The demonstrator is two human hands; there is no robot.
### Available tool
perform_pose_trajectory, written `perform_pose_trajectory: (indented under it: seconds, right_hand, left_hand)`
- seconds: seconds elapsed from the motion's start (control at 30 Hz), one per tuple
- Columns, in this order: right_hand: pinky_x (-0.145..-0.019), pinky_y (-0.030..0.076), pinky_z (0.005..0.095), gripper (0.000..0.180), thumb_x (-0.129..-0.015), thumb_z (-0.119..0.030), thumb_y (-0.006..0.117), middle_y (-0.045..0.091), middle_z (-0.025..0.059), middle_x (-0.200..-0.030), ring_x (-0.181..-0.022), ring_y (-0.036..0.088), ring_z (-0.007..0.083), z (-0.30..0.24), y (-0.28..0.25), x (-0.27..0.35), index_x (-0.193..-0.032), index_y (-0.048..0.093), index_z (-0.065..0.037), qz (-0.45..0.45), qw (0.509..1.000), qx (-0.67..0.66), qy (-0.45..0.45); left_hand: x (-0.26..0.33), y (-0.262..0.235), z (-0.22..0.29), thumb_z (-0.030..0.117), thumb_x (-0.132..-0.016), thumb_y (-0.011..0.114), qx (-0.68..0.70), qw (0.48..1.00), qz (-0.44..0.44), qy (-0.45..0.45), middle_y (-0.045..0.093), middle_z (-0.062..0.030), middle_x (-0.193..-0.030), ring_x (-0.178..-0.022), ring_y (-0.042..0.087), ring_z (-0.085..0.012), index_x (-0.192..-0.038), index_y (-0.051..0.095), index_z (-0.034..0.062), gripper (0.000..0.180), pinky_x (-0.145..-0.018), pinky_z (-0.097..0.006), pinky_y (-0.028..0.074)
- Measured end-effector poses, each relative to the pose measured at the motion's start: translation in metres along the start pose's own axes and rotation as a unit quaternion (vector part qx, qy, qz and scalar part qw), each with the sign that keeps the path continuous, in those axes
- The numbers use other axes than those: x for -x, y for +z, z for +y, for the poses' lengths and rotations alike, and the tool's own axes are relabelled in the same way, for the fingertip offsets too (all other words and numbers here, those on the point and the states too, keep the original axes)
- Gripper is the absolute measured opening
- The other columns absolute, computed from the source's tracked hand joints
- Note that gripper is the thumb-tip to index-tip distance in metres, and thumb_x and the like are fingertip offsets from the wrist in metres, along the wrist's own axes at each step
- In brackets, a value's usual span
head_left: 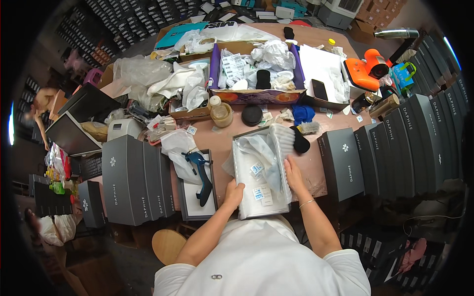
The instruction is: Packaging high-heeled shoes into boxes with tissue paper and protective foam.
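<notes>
In front of me is an open shoebox (263,215) with a white inside. A clear plastic bag (254,148), small white packets with blue print (257,193) and a white card (266,196) lie in it. Translucent bubble wrap (282,140) stands along its right side. My left hand (234,193) grips the left wall, thumb over the rim. On the right, my right hand (294,177) is closed around the bubble-wrapped edge. To the left, a dark blue heeled shoe (200,170) rests in another open box (189,209) beside white tissue paper (178,153).
Grey shoeboxes stand in rows at left (126,182) and right (343,165). Farther back are a purple carton (215,69) of crumpled paper, a bottle (221,114), a round black tin (252,115), a brush (310,128), a black pad (301,143) and a phone (319,90).
</notes>
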State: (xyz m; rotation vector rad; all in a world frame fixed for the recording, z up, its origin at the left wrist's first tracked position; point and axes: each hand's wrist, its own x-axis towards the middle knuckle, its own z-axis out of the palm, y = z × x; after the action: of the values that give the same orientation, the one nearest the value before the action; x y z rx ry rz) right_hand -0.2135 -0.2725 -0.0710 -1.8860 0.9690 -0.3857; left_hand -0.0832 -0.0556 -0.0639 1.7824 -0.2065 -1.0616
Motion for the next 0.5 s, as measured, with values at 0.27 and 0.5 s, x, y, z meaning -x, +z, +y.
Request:
perform_pose_trajectory:
  seconds: [0.27, 0.5]
  right_hand:
    - [-0.083, 0.051, 0.0347, 0.066, -0.095, -0.053, 0.04, 0.062, 0.0195, -0.113, -0.1, 0.062, 0.0247, 0.037, 0.062, 0.018, -0.122, 0.056, 0.005, -0.136, 0.888, -0.334, 0.286]
    - [-0.072, 0.051, 0.0426, 0.028, -0.088, -0.023, 0.054, 0.065, 0.0252, -0.086, -0.084, 0.065, 0.038, 0.013, 0.025, -0.018, -0.095, 0.066, 0.001, -0.113, 0.952, 0.284, -0.005]
  left_hand:
    - [0.022, -0.015, 0.011, 0.032, -0.081, 0.063, 0.301, 0.951, -0.038, 0.052, 0.047, -0.0174, -0.131, -0.119, 0.047, -0.0238, -0.143, 0.029, 0.0013, 0.078, -0.097, -0.033, 0.041]
    - [0.002, -0.022, -0.033, 0.027, -0.082, 0.066, 0.05, 0.994, 0.07, 0.067, 0.051, -0.022, -0.127, -0.117, 0.05, -0.0295, -0.141, 0.032, -0.0013, 0.073, -0.099, -0.035, 0.039]
